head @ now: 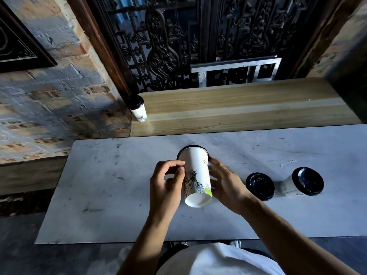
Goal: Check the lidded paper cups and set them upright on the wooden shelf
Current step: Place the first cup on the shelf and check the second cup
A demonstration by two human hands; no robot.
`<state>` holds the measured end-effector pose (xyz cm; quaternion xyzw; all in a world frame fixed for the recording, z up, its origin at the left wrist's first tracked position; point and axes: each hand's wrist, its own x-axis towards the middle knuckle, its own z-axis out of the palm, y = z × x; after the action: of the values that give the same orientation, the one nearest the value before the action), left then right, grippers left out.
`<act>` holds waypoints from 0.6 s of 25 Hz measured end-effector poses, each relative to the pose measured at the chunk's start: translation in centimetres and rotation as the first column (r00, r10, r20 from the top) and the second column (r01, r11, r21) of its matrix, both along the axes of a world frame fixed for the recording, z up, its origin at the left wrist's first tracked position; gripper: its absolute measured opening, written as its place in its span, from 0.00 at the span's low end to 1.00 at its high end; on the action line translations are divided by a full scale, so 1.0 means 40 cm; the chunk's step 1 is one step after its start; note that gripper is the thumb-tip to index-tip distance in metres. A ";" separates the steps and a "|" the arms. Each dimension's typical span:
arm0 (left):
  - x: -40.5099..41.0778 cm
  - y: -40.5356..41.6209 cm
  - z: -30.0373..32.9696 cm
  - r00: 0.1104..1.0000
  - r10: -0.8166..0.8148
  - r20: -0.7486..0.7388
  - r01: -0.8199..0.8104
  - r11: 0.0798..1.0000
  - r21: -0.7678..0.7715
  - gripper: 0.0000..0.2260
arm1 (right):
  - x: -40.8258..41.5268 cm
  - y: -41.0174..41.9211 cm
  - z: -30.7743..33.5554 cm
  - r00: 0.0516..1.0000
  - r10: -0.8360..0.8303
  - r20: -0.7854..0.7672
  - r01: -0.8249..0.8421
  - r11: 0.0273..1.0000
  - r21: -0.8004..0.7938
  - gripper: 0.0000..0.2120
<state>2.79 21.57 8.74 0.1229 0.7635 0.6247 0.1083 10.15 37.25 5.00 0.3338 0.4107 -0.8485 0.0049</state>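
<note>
Marble table [119, 185] — both hands gripping cup [195, 171]

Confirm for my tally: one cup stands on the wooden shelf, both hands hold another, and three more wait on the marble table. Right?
Not three: the head view shows two cups on the marble table, one beside the other.

A pale marble table [111, 185] stands before a brick wall [49, 108]. Behind it, a dark carved screen [178, 36] backs a metal frame [236, 71].
</note>
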 end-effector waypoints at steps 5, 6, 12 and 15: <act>0.002 -0.004 -0.004 0.997 -0.035 -0.071 0.034 0.999 -0.015 0.17 | -0.005 0.007 0.004 1.000 -0.005 -0.013 0.004 0.999 -0.038 0.17; 0.001 -0.003 -0.004 0.995 -0.038 -0.087 0.037 0.999 -0.016 0.18 | -0.007 0.009 0.006 1.000 -0.001 -0.020 0.000 0.999 -0.035 0.17; -0.016 -0.003 -0.014 0.972 -0.055 -0.230 0.047 0.998 -0.037 0.25 | -0.016 0.021 0.010 1.000 0.009 -0.018 -0.008 0.999 0.042 0.23; -0.020 0.000 -0.019 0.973 -0.048 -0.227 0.043 0.999 -0.027 0.24 | -0.022 0.026 0.012 1.000 0.022 -0.021 -0.021 0.999 0.043 0.25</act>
<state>2.01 21.56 8.00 0.2099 0.7745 0.5956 0.0359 9.28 38.28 5.47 0.3205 0.4325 -0.8428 0.0023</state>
